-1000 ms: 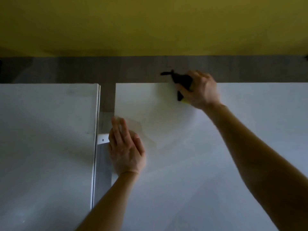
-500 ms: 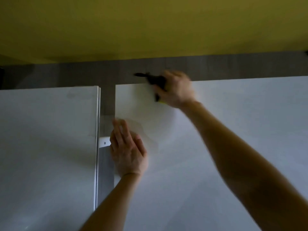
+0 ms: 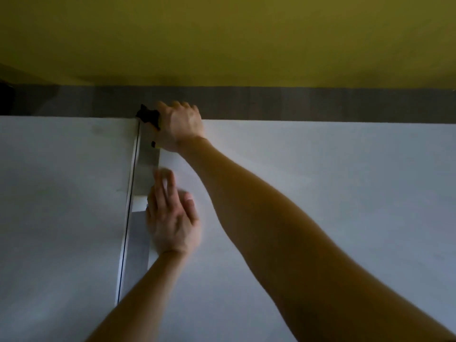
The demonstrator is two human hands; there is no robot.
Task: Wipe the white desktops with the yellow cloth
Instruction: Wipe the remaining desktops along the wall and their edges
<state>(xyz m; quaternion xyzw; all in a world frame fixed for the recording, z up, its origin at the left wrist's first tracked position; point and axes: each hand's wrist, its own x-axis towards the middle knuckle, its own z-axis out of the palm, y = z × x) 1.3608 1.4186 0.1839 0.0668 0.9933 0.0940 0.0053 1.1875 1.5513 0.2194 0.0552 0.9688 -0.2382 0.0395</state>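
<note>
Wall, yellow, fills the view beyond my grip, with a dark floor strip below it. I see two white surfaces: the left tabletop left of the grip, the right tabletop stretching right and toward me, a narrow gap between. My right hand is curled round the cloth, which looks dark, at the right tabletop's far left corner, over the gap. My left hand lies flat, fingers straight, nearer me on that tabletop's left edge.
</note>
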